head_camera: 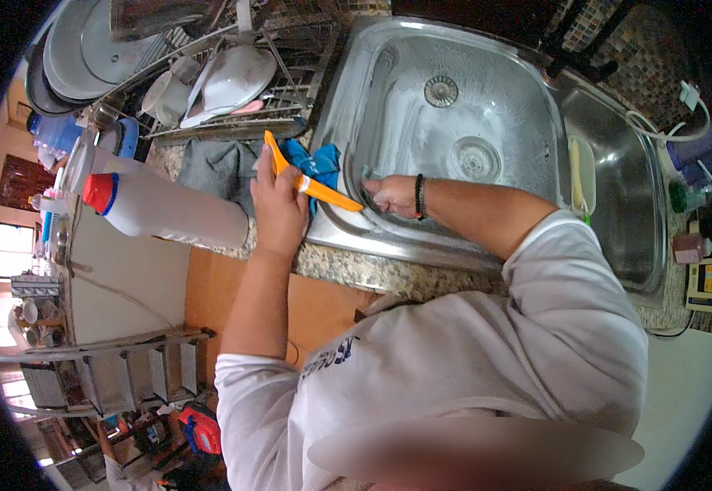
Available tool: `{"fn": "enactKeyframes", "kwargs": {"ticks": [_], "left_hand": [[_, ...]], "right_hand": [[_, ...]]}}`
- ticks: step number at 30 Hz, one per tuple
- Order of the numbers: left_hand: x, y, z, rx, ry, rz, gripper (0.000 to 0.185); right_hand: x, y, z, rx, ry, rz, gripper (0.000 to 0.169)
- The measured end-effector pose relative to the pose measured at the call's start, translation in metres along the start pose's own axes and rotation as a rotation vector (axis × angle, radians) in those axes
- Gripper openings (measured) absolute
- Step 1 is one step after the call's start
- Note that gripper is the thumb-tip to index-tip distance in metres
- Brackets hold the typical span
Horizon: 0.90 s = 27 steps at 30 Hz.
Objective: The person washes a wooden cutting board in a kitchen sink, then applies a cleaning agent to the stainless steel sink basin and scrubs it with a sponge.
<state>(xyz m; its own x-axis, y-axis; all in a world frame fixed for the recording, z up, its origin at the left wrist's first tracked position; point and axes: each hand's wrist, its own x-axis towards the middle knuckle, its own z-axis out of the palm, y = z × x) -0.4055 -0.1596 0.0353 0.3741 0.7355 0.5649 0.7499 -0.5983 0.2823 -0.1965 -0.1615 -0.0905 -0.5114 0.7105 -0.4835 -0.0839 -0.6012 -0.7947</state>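
Observation:
My left hand (279,205) is closed around a long orange plastic tool (331,196) with a white band, held over the left rim of the stainless steel sink (386,244). Its kind is unclear. Inside the basin, my right hand (392,196) presses at the left wall with curled, wet-looking fingers; whether they grip something is hidden. Whitish suds streak the basin floor around two drain strainers (441,91). Behind my left hand lie a blue cloth or packet (316,161) and a grey cloth (217,169). A large whitish plastic bottle (178,205) with a red cap is left of that hand.
A dish rack (227,126) with bowls and cups stands at the upper left. A second, smaller basin (626,245) adjoins at the right, with a pale green tray (584,175) between the basins. A black faucet (583,64) is behind. A metal ladder (122,374) is at the lower left.

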Motion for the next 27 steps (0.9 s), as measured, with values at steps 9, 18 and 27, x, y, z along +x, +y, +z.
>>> {"fn": "enactKeyframes", "kwargs": {"ticks": [9,18,27], "left_hand": [[-0.006,0.002,-0.010,0.030,-0.028,-0.152,0.024],[0.000,-0.002,-0.007,0.027,-0.067,-0.146,0.030],[0.000,0.002,0.003,-0.018,0.034,-0.065,0.024]], "right_hand": [[0.056,-0.094,-0.068,-1.159,0.510,0.078,0.056],[0.065,-0.107,-0.094,-1.307,0.581,0.235,0.059],[-0.010,0.010,-0.030,-0.726,-0.146,0.262,0.047]]}}
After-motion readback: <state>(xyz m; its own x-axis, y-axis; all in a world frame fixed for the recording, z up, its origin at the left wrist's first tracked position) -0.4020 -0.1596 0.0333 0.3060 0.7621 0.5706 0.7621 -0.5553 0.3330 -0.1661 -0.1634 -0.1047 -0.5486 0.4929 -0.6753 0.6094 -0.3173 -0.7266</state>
